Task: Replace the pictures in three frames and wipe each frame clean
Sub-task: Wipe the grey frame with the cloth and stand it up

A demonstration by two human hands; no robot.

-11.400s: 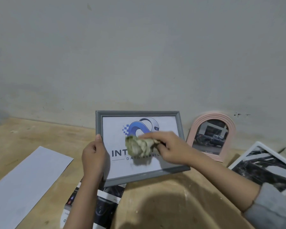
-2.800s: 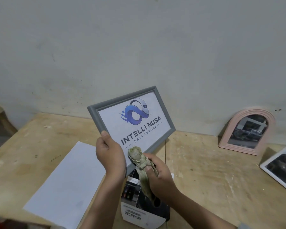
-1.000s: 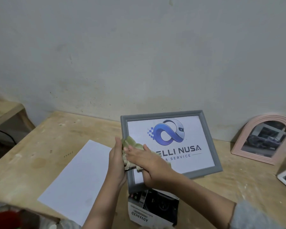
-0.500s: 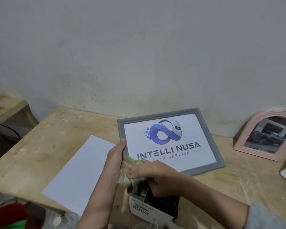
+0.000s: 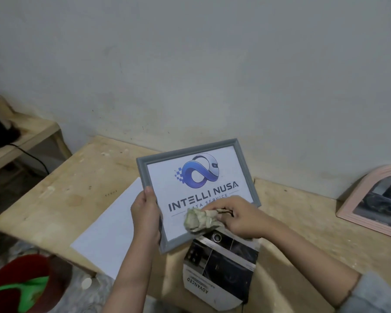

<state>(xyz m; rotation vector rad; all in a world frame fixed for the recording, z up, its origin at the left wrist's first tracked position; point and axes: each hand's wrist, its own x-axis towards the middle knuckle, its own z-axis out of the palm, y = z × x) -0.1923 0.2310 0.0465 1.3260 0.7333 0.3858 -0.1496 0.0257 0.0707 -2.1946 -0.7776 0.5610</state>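
Just below the centre of the picture, the person's left hand [image 5: 146, 216] grips the left edge of a grey picture frame [image 5: 246, 168], thumb laid on the front rail and fingers curled behind it. The frame is tilted, its upper edge leaning away towards the wall [image 5: 190, 64] and its lower left corner raised above the wooden table [image 5: 77, 177]. Behind its glass sits a white print with a blue looped logo and the words INTELLI NUSA.

The right hand [image 5: 242, 219], coming in from the lower right, pinches a crumpled pale green cloth [image 5: 199, 220] between curled fingers and thumb and presses it on the lower part of the glass, covering part of the smaller line of lettering.

Directly below the frame, a dark printed car picture [image 5: 221, 267] with the word ADVANCED along its near edge lies flat on the table, its top tucked under the frame and the right hand. A blank white sheet [image 5: 108, 231] lies on the table left of the left forearm, reaching the near edge.

At the right edge of the picture an arched pink frame [image 5: 357, 199] holding a dark photo leans against the wall, well apart from the grey one. In the lower left corner a red and green object [image 5: 20, 285] sits below table level; what it is cannot be told. In the upper left a lower wooden shelf [image 5: 32, 132] carries a dark object with a black cable
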